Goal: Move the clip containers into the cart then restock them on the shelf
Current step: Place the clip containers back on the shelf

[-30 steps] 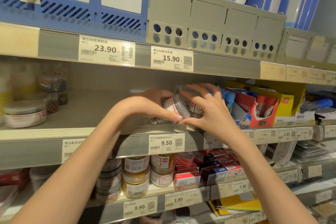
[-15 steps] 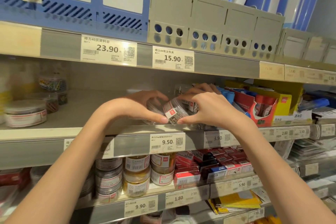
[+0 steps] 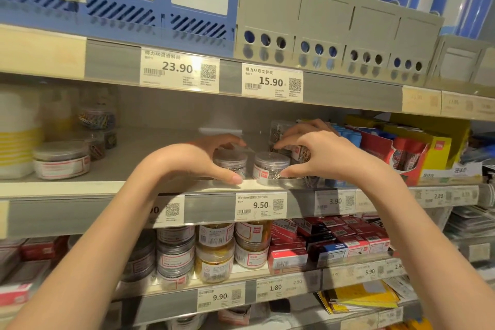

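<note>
Curling round a small clear clip tub (image 3: 231, 165), the left hand (image 3: 199, 159) has its thumb along the front near the shelf lip and its fingers wrapped over the far side, so it's gripping that one. Right next to it, the right hand (image 3: 320, 154) does the mirror thing: thumb tip low against the front of a second clip tub (image 3: 270, 167), fingers arched over the top and reaching back onto a taller clear container (image 3: 280, 132) behind. Pretty sure it's touching both, but how firm the hold is, can't tell.

Both tubs stand upright, just beside each other, right at the front edge of the middle shelf (image 3: 80, 187), above the 9.50 price tag (image 3: 261, 205). Silver clips are visible through the plastic, with a red-and-white label on the right one.

Further out: a wider flat tub (image 3: 60, 159) sits well to the left on the same shelf, with jars of coloured clips (image 3: 97, 118) behind it. Red and yellow boxes (image 3: 407, 153) are packed in on the right. The shelf below holds stacked jars (image 3: 214, 252) and red boxes, and grey and blue file holders (image 3: 334, 24) sit up top.
</note>
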`<state>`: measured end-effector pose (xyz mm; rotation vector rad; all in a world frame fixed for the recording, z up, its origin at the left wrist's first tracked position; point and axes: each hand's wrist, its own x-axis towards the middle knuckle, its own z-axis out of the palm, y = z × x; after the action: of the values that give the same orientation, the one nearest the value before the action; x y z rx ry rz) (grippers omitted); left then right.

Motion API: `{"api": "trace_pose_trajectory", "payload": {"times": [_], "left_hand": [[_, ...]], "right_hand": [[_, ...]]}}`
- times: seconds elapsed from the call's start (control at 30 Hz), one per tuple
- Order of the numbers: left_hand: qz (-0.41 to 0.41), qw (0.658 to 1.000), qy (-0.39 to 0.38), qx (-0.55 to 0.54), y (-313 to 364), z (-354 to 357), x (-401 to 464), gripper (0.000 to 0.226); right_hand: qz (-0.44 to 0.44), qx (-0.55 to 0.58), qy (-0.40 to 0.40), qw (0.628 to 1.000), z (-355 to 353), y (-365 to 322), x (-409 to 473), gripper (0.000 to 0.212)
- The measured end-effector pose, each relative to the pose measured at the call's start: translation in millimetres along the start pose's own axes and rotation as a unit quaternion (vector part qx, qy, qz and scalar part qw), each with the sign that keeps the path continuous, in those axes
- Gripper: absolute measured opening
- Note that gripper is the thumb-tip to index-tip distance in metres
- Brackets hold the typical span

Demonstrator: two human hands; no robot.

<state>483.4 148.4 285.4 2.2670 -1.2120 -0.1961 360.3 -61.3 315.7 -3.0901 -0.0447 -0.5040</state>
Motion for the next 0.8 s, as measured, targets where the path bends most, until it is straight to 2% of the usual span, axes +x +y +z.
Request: {"api": "trace_pose_trajectory", "payload": {"times": [0.1, 0.17, 0.3, 0.43, 0.63, 0.8], "left_hand": [[-0.043, 0.999, 0.007, 0.031, -2.4, -5.0, 3.1, 0.087], [-0.061, 0.997, 0.014, 0.054, -1.8, -6.8, 5.7, 0.086], [-0.063, 0.995, 0.047, 0.060, 2.8, -5.3, 17.0, 0.069], [-0.090, 0.989, 0.082, 0.078, 6.5, -4.7, 34.1, 0.063], [-0.062, 0.988, 0.056, 0.129, 12.6, -10.1, 72.1, 0.058], [-0.073, 0.990, 0.042, 0.114, 10.4, -8.9, 100.0, 0.055]], "right_hand": [[0.019, 0.019, 0.041, 0.999, 4.2, 10.6, -7.5, 0.064], [0.043, 0.037, 0.076, 0.996, 6.7, 17.0, -14.5, 0.071], [0.033, 0.076, 0.146, 0.986, 15.0, 23.1, -29.7, 0.064], [0.017, 0.104, 0.195, 0.975, 27.9, 30.5, -33.0, 0.062], [-0.016, 0.122, 0.231, 0.965, 38.2, 39.4, -32.4, 0.048], [-0.027, 0.147, 0.241, 0.959, 44.7, 42.5, -33.3, 0.046]]}}
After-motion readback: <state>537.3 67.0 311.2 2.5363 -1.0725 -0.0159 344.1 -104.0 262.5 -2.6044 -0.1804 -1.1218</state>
